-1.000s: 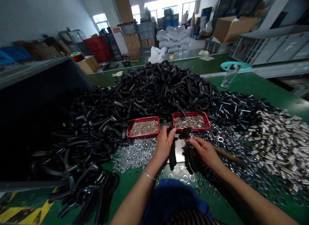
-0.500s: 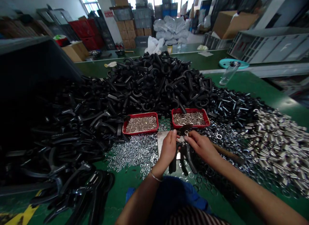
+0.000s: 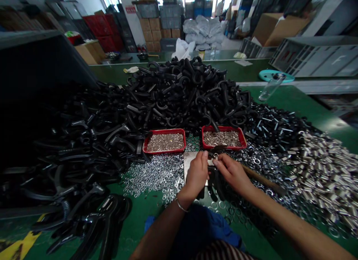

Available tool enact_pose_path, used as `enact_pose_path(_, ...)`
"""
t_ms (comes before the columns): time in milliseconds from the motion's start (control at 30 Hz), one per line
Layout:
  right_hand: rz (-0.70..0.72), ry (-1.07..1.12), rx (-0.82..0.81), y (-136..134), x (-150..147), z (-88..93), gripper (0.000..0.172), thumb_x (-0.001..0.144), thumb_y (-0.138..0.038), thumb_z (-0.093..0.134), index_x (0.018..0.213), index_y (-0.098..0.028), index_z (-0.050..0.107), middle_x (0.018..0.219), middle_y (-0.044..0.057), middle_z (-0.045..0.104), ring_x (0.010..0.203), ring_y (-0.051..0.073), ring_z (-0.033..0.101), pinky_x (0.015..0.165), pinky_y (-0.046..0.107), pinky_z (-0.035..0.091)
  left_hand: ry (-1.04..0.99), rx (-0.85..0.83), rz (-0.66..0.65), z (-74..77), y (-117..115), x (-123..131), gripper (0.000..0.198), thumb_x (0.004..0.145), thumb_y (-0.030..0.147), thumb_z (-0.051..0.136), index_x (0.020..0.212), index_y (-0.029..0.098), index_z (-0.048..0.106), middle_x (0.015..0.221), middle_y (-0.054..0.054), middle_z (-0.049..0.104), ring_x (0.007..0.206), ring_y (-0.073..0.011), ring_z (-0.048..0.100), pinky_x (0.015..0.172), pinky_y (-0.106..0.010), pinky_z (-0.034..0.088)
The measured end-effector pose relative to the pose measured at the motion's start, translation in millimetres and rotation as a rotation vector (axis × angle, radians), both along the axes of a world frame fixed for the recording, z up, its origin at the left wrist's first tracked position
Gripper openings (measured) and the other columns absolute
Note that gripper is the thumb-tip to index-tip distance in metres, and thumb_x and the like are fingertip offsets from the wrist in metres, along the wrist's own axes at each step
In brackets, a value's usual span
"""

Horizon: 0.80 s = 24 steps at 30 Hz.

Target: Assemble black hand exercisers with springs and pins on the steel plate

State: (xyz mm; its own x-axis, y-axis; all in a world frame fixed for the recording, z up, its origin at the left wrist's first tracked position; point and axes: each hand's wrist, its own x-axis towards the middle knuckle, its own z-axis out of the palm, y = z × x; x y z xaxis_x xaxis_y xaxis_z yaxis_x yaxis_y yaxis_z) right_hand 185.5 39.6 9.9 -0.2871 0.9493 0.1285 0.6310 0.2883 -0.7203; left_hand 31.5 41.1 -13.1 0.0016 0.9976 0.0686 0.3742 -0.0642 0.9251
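Note:
My left hand [image 3: 197, 172] is closed around the side of a black two-handled tool [image 3: 220, 187], which looks like pruning shears. The tool lies over a flat metal plate [image 3: 188, 161], its dark handles toward me and largely shadowed. My right hand [image 3: 233, 172] has thumb and forefinger pinched at a small shiny metal ring [image 3: 216, 155] near the head of the tool. The fingers partly hide the joint between the hands. Beside the right hand lies a hammer, its wooden handle [image 3: 257, 176] slanting toward the lower right.
Two red trays, the left one [image 3: 144, 145] and the right one [image 3: 244, 140], hold small metal parts. Behind them rises a heap of black handles [image 3: 179, 92]. Loose washers [image 3: 152, 176] spread at left, metal sleeves [image 3: 327, 170] at right. A clear bottle [image 3: 270, 89] stands farther back.
The view has tilted and shifted slightly. My left hand has turned over the tool, and the tool's handles show less between my hands. My right fingers stay pinched at the ring.

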Motion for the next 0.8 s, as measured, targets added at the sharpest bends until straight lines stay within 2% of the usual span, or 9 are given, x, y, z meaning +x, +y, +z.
enact_pose_path(167, 0.078, 0.019, -0.087, 3.5, 0.6, 9.2, 0.030, 0.099, -0.046, 0.045, 0.079, -0.023, 0.047, 0.072, 0.001, 0.058, 0.065, 0.017, 0.054, 0.060, 0.029, 0.042, 0.127, 0.137, -0.067, 2.0, -3.4, -8.9, 0.042, 0.105, 0.043, 0.021, 0.100, 0.021, 0.056, 0.091, -0.007, 0.065, 0.085, -0.0204, 0.063, 0.076, -0.032, 0.046)
enact_pose_path(267, 0.222, 0.141, -0.356, 0.8, 3.2, 14.7, 0.029, 0.098, -0.051, 0.042, 0.094, -0.024, 0.053, 0.080, 0.001, 0.064, 0.054, 0.013, 0.052, 0.047, 0.025, 0.040, 0.160, 0.126, -0.135, 4.9, -9.8, -12.7, 0.043, 0.105, 0.042, 0.019, 0.102, 0.020, 0.057, 0.092, -0.007, 0.066, 0.086, -0.0207, 0.064, 0.079, -0.033, 0.048)
enact_pose_path(333, 0.263, 0.206, -0.506, -4.9, 3.6, 16.6, 0.032, 0.098, -0.053, 0.041, 0.102, -0.024, 0.054, 0.081, 0.000, 0.067, 0.044, 0.011, 0.048, 0.040, 0.024, 0.036, 0.199, 0.098, -0.207, 7.4, -15.6, -14.3, 0.044, 0.104, 0.041, 0.019, 0.106, 0.020, 0.058, 0.096, -0.008, 0.068, 0.089, -0.0213, 0.065, 0.081, -0.033, 0.049)
enact_pose_path(433, 0.237, 0.205, -0.489, -15.4, 1.0, 13.7, 0.032, 0.097, -0.052, 0.044, 0.099, -0.022, 0.055, 0.077, 0.001, 0.068, 0.040, 0.010, 0.047, 0.041, 0.025, 0.038, 0.283, 0.042, -0.306, 9.7, -24.3, -15.6, 0.045, 0.104, 0.042, 0.020, 0.114, 0.020, 0.058, 0.100, -0.009, 0.069, 0.095, -0.0235, 0.067, 0.083, -0.034, 0.050)
enact_pose_path(567, 0.285, 0.174, -0.541, -17.1, -3.6, 3.5, 0.032, 0.100, -0.048, 0.037, 0.106, -0.021, 0.052, 0.078, 0.001, 0.070, 0.035, 0.010, 0.044, 0.038, 0.025, 0.036, 0.307, 0.006, -0.335, 7.9, -24.1, -17.4, 0.048, 0.104, 0.044, 0.020, 0.118, 0.019, 0.059, 0.102, -0.010, 0.071, 0.096, -0.0236, 0.068, 0.084, -0.034, 0.051)
enact_pose_path(633, 0.323, 0.092, -0.479, -8.8, -0.9, 1.8, 0.031, 0.099, -0.047, 0.040, 0.108, -0.020, 0.053, 0.086, 0.005, 0.072, 0.044, 0.013, 0.054, 0.044, 0.027, 0.044, 0.296, 0.015, -0.337, 5.8, -14.7, -20.3, 0.049, 0.104, 0.044, 0.020, 0.115, 0.019, 0.061, 0.099, -0.009, 0.071, 0.091, -0.0222, 0.069, 0.081, -0.032, 0.051)
enact_pose_path(700, 0.301, -0.025, -0.253, 3.2, 9.0, 3.6, 0.032, 0.096, -0.046, 0.050, 0.113, -0.019, 0.057, 0.099, 0.010, 0.071, 0.073, 0.021, 0.067, 0.065, 0.035, 0.054, 0.338, 0.032, -0.309, 4.2, -0.3, -25.4, 0.051, 0.104, 0.044, 0.020, 0.110, 0.019, 0.064, 0.094, -0.009, 0.071, 0.084, -0.0217, 0.069, 0.077, -0.031, 0.051)
enact_pose_path(767, 0.200, -0.144, 0.012, 14.5, 26.5, 6.0, 0.035, 0.093, -0.042, 0.057, 0.120, -0.020, 0.058, 0.110, 0.012, 0.069, 0.101, 0.028, 0.064, 0.087, 0.044, 0.051, 0.439, 0.039, -0.261, 3.4, 15.3, -31.7, 0.051, 0.104, 0.046, 0.023, 0.106, 0.018, 0.066, 0.089, -0.010, 0.071, 0.080, -0.0222, 0.068, 0.075, -0.032, 0.050)
enact_pose_path(800, 0.147, -0.202, 0.113, 18.7, 37.2, 5.9, 0.035, 0.093, -0.039, 0.057, 0.123, -0.021, 0.058, 0.113, 0.012, 0.068, 0.108, 0.029, 0.061, 0.094, 0.047, 0.048, 0.500, 0.042, -0.244, 3.1, 22.1, -34.6, 0.050, 0.103, 0.046, 0.026, 0.103, 0.018, 0.067, 0.087, -0.010, 0.070, 0.079, -0.0223, 0.067, 0.076, -0.032, 0.050)
